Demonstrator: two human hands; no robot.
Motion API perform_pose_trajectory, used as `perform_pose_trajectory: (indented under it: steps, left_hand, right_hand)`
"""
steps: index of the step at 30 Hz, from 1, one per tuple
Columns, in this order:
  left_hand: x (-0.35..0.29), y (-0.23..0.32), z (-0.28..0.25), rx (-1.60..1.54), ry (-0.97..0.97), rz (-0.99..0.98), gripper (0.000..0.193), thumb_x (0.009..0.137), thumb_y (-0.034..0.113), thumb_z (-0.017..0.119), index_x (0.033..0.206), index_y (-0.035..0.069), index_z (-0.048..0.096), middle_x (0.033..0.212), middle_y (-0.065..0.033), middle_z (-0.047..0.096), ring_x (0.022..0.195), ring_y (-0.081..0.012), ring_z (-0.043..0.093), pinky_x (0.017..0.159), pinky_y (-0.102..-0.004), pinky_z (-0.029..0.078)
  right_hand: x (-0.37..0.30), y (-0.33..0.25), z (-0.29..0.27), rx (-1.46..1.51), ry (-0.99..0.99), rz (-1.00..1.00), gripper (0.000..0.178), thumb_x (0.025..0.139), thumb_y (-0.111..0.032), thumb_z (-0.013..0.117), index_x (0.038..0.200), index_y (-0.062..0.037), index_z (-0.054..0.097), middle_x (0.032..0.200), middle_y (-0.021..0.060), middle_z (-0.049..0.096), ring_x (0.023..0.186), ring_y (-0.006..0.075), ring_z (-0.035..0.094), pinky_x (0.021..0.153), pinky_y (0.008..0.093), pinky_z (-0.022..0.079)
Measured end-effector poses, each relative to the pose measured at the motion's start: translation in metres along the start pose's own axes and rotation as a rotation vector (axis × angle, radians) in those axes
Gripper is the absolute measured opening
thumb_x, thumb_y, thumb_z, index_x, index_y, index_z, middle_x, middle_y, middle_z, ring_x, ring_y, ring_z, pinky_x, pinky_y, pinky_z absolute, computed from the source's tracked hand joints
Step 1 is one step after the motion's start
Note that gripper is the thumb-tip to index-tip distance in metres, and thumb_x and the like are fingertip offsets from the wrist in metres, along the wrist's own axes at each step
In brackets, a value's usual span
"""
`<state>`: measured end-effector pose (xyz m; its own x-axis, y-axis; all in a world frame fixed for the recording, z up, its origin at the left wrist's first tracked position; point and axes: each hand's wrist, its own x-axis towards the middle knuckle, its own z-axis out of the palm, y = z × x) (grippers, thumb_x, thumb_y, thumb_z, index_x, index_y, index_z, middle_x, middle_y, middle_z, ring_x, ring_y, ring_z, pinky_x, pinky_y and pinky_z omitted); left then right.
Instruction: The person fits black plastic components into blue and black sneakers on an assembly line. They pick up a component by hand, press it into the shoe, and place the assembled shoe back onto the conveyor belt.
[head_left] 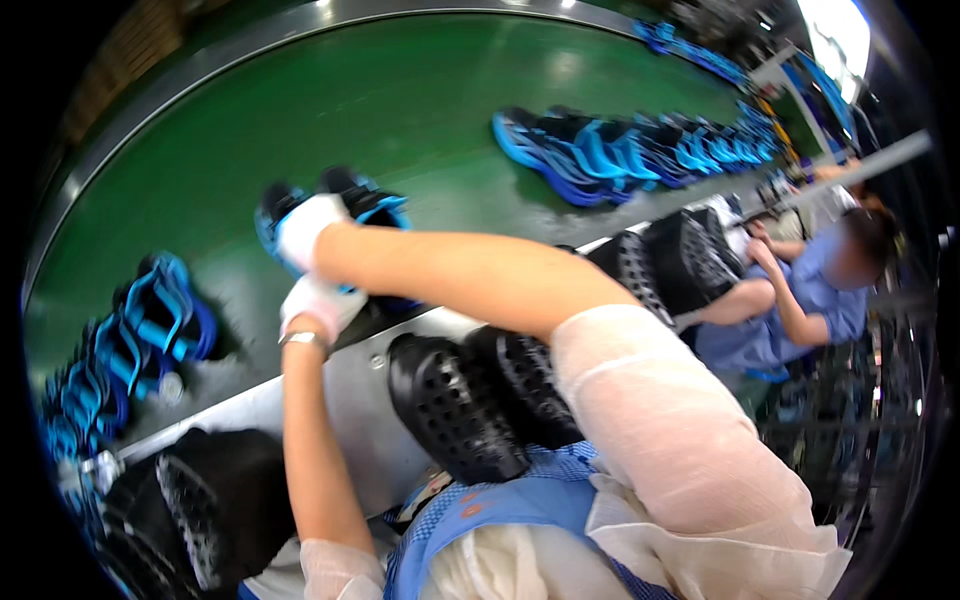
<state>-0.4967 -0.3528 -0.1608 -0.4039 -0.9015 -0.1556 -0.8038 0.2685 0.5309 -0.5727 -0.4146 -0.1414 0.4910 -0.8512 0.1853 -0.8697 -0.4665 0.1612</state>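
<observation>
A black and blue sports shoe (pixel 276 212) is at the near left part of the green conveyor belt. My right hand (pixel 310 232), in a white glove, is closed over its near side and covers much of it. My left hand (pixel 325 303), also white-gloved with a band at the wrist, is just below, against or close to the sole edge; its fingers are blurred. Right beside them is a second shoe (pixel 375 208) of the same kind, partly hidden behind my right forearm.
Rows of similar blue shoes (pixel 590 150) run along the belt (pixel 400 90) at far right and left (pixel 165 310). Black perforated pieces (pixel 450 405) line the belt's metal edge (pixel 350 390), with more black pieces at lower left (pixel 200 500). A seated co-worker (pixel 800 290) works at right.
</observation>
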Motion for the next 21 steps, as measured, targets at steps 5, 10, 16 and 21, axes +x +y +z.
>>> perform_pose_trajectory:
  steps: [5, 10, 16, 21]
  left_hand:
    - [0.002, -0.001, -0.001, 0.053, -0.155, -0.270, 0.047, 0.079, 0.046, 0.063, 0.109, 0.010, 0.066, 0.102, -0.0195, 0.068, 0.095, -0.0375, 0.064, 0.080, -0.0435, 0.053]
    - [-0.004, -0.006, -0.005, 0.071, -0.147, -0.172, 0.037, 0.082, 0.041, 0.062, 0.095, 0.007, 0.069, 0.091, -0.0199, 0.068, 0.086, -0.0376, 0.065, 0.075, -0.0426, 0.052]
    - [-0.017, 0.014, -0.009, -0.021, -0.025, -0.215, 0.037, 0.080, 0.040, 0.065, 0.078, 0.003, 0.063, 0.076, -0.0197, 0.065, 0.074, -0.0390, 0.063, 0.069, -0.0435, 0.050]
    - [-0.034, -0.013, -0.019, -0.049, 0.092, -0.249, 0.040, 0.078, 0.039, 0.068, 0.072, 0.000, 0.059, 0.075, -0.0171, 0.062, 0.073, -0.0350, 0.061, 0.070, -0.0403, 0.049]
  right_hand:
    - [0.010, 0.004, -0.041, 0.076, -0.568, -0.134, 0.050, 0.085, -0.016, 0.062, 0.134, -0.0080, 0.054, 0.136, 0.0121, 0.054, 0.119, 0.0265, 0.058, 0.094, 0.0387, 0.048]
    - [-0.008, 0.008, -0.058, 0.181, -0.457, -0.107, 0.042, 0.084, -0.020, 0.061, 0.124, -0.0051, 0.062, 0.119, 0.0110, 0.066, 0.106, 0.0266, 0.065, 0.086, 0.0381, 0.052]
    - [-0.127, 0.099, -0.171, 0.353, -0.117, -0.026, 0.025, 0.086, -0.028, 0.054, 0.087, -0.0078, 0.068, 0.087, 0.0118, 0.068, 0.087, 0.0310, 0.066, 0.075, 0.0434, 0.054]
    - [-0.278, 0.201, -0.241, 0.229, 0.081, 0.662, 0.026, 0.088, -0.026, 0.060, 0.104, -0.0061, 0.067, 0.098, 0.0124, 0.067, 0.091, 0.0262, 0.065, 0.081, 0.0381, 0.053]
